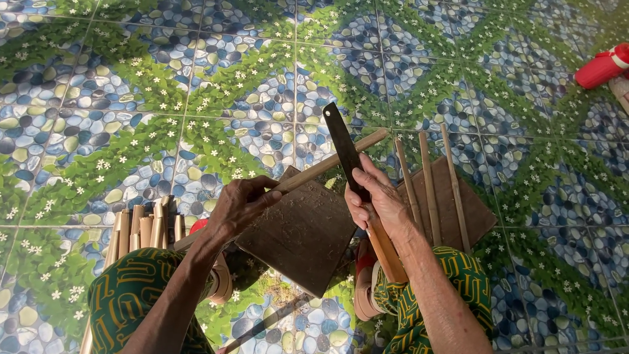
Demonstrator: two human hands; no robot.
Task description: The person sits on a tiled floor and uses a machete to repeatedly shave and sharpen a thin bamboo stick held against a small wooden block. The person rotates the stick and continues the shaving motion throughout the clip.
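The left hand is curled shut around a pale bamboo stick, gripping it near its lower part so that the stick slants up and to the right across the top corner of a dark wooden board. The right hand is closed around the wooden handle of a cleaver-like knife, whose long dark blade points up and away and crosses over the bamboo stick close to the board's upper edge. The board lies tilted like a diamond between the person's knees, which are covered in green cloth with a yellow pattern, and its face is scored with many fine cuts. To the right of the knife hand, three thin bamboo strips lie side by side on a second brown board, running roughly upward. To the left, just beside the left forearm, a bundle of short cut bamboo pieces stands close together. All of this rests on a tiled floor printed with blue and grey pebbles, green leafy bands and small white flowers, laid in square tiles with thin pale joints. Bright sunlight falls across the floor. At the upper right edge, well apart from the hands, lies a red plastic container
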